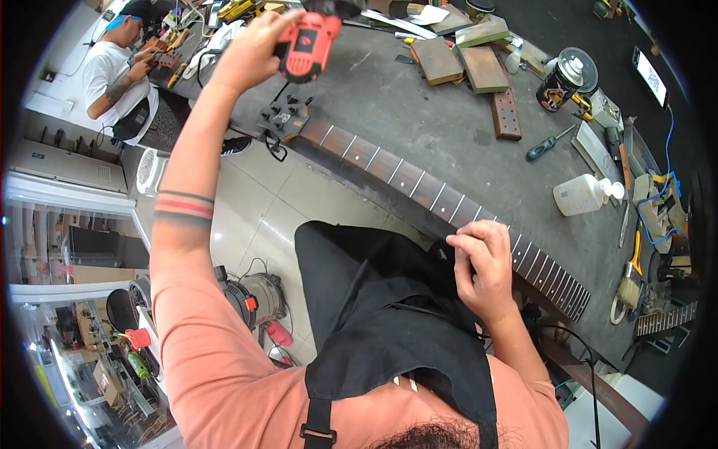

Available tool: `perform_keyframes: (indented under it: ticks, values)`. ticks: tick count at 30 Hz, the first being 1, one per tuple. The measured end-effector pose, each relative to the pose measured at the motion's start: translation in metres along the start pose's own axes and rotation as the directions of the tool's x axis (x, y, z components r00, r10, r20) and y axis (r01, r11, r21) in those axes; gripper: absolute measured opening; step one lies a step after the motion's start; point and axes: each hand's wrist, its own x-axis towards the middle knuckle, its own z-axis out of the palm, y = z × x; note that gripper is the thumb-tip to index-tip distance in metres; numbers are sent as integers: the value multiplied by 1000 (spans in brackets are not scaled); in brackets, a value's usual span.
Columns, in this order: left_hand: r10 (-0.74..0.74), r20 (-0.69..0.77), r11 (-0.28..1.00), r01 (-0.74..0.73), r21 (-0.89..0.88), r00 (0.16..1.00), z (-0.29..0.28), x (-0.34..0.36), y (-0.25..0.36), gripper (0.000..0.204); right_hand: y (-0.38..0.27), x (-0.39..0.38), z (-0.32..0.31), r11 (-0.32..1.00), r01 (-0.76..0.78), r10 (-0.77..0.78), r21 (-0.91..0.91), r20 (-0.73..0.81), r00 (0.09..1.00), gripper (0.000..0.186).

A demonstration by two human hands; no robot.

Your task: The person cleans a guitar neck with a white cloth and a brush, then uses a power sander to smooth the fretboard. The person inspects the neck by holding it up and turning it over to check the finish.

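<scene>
My left hand point(253, 51) is raised at the far left of the bench, wrapped round a red and black power tool point(305, 54). The tool's black end is cut off by the upper edge, so its exact kind is unclear. Below it lies the dark headstock point(283, 121) of a guitar neck point(389, 169), with black tuners. The neck runs diagonally along the bench's near edge, its fretboard up. At its nearer half, my right hand point(486, 271) is closed with fingertips pinched together, just over the fretboard's edge. Whatever those fingers hold, if anything, is hidden.
Wooden blocks point(482, 69) lie at the back of the grey bench point(359, 82). A screwdriver point(550, 144), a white bottle point(585, 194), a spray can point(561, 81) and a brush point(633, 277) stand or lie to the right. Another person point(120, 75) works at far left. A vacuum point(254, 299) stands below.
</scene>
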Motion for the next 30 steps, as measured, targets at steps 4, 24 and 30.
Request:
perform_keyframes:
  ticks: [4,24,30]
  values:
    - [-208,-248,907,92,-411,946,-68,-27,35,77,-5,3,-3,1000,6,-6,1,62,998,34]
    - [-673,553,555,830,-63,491,-181,-50,162,35,1,24,-6,996,84,-83,14,388,918,45]
    - [-703,586,501,865,6,403,-166,-44,160,33,6,23,-5,996,85,-91,33,392,915,45]
